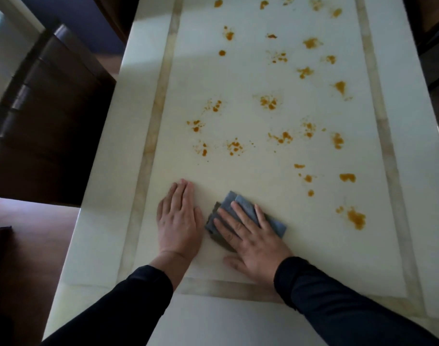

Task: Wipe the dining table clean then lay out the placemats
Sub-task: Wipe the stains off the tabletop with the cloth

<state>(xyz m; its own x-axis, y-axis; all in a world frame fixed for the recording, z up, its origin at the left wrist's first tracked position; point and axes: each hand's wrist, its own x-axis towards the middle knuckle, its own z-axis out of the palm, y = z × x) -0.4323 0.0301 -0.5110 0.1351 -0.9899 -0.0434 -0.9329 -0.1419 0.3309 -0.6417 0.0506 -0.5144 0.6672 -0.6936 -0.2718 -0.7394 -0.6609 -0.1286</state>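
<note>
A long white dining table (pixel 263 320) with a beige inlaid border runs away from me. Several orange-brown stains (pixel 269 102) dot its middle and far part, with a larger one (pixel 355 218) at the near right. A folded grey-blue cloth (pixel 234 204) lies on the near end. My right hand (pixel 250 240) presses flat on the cloth with straight fingers. My left hand (pixel 179 221) rests flat on the bare tabletop just left of the cloth, fingers together. No placemats are in view.
A dark wooden chair (pixel 46 116) stands close against the table's left side. Another dark piece of furniture (pixel 435 46) shows at the far right edge. Brown floor (pixel 33 245) lies at the near left.
</note>
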